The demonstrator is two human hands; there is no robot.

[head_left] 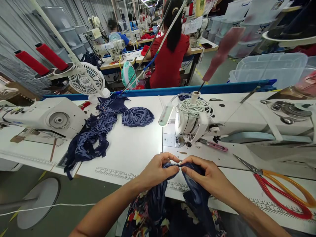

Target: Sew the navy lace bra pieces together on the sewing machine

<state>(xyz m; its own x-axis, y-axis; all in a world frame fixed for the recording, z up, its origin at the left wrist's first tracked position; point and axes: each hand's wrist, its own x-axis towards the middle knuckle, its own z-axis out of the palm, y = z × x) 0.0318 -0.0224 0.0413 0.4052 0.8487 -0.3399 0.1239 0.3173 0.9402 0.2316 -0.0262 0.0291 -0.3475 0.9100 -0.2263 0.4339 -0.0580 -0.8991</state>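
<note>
Navy patterned fabric (158, 197) hangs from both hands over the table's front edge. My left hand (158, 171) pinches its upper edge between thumb and fingers. Close beside it, fingertips nearly touching, my right hand (204, 172) pinches the same edge. Just beyond the hands stands the sewing machine head (185, 121), its presser foot (180, 141) over the metal plate. More navy lace pieces (98, 131) lie heaped on the white table to the left, with a cup-shaped piece (137, 117) at their right.
Scissors with orange and red handles (283, 191) lie at the right, and pink-handled snips (213, 144) beside the machine. A second machine (49, 118) and a white fan (86, 79) are at the left. A person in red (166, 62) sits beyond the table.
</note>
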